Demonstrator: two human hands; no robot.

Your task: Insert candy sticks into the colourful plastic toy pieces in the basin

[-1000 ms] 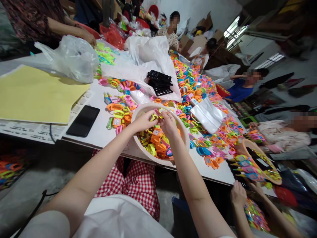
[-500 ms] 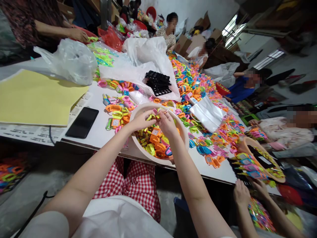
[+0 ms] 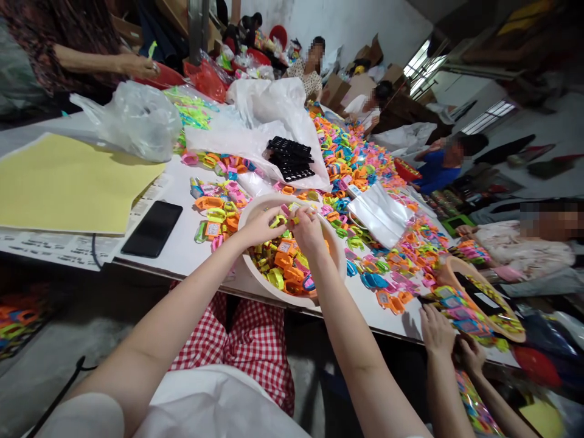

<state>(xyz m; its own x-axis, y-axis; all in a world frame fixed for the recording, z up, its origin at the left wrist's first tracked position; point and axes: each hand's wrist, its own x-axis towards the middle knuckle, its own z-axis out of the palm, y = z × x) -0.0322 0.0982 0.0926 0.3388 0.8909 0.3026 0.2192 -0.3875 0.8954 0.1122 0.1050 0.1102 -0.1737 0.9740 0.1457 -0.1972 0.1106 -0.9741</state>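
Both of my hands are over a round pale basin (image 3: 340, 261) at the table's front edge. My left hand (image 3: 263, 226) is closed on a small yellow-green plastic piece (image 3: 277, 220). Close beside it, my right hand (image 3: 306, 230) pinches small yellow pieces, partly hidden by the fingers. A bit of pink shows between the two hands. Orange watch-like pieces (image 3: 285, 258) and many small yellow ones fill the basin below. Heaps of colourful plastic pieces (image 3: 219, 204) lie around the basin.
A black phone (image 3: 152, 229) and yellow sheet (image 3: 68, 182) lie left. Black plastic trays (image 3: 290, 158) rest on white plastic behind the basin; a white bag (image 3: 381, 213) lies right. A co-worker's hands (image 3: 438, 331) are at the right front edge. Other people surround the table.
My hands have moved slightly apart over the basin. The co-worker's hands at the right have shifted, one up onto the table edge. At the upper left, another person's hand has lifted a yellow-green piece.
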